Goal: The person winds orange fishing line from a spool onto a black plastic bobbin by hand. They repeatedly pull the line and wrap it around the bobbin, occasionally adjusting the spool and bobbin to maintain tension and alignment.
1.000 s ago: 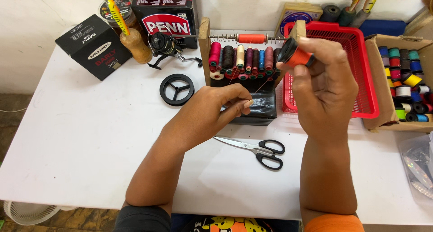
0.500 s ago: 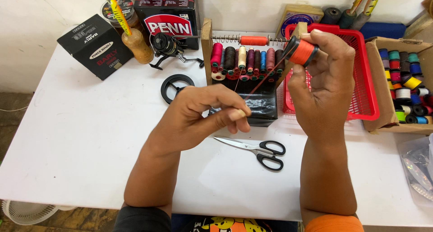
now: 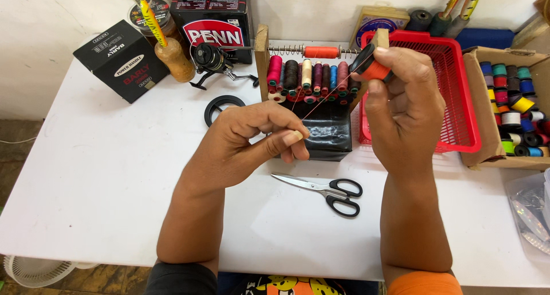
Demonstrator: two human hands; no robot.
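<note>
bare table (image 3: pixel 103 174) lies open left of the left hand (image 3: pixel 252 137). just under the hands the scissors (image 3: pixel 326 189) block the near middle. behind them a spool rack (image 3: pixel 312 80) and black pad (image 3: pixel 321 134) wall off the back; the red basket (image 3: pixel 458 88) and spool box (image 3: pixel 515 106) crowd the right.

A white counter (image 3: pixel 103 174) carries everything — scissors (image 3: pixel 326 189) lie near its front edge, a black ring (image 3: pixel 220 107) further back beside a fishing reel (image 3: pixel 212 60). Along the back stand two black boxes (image 3: pixel 123 60), a wooden thread rack (image 3: pixel 312 80) and a red basket (image 3: pixel 458 88) — a cardboard box of spools (image 3: pixel 513 108) sits at the right.
</note>
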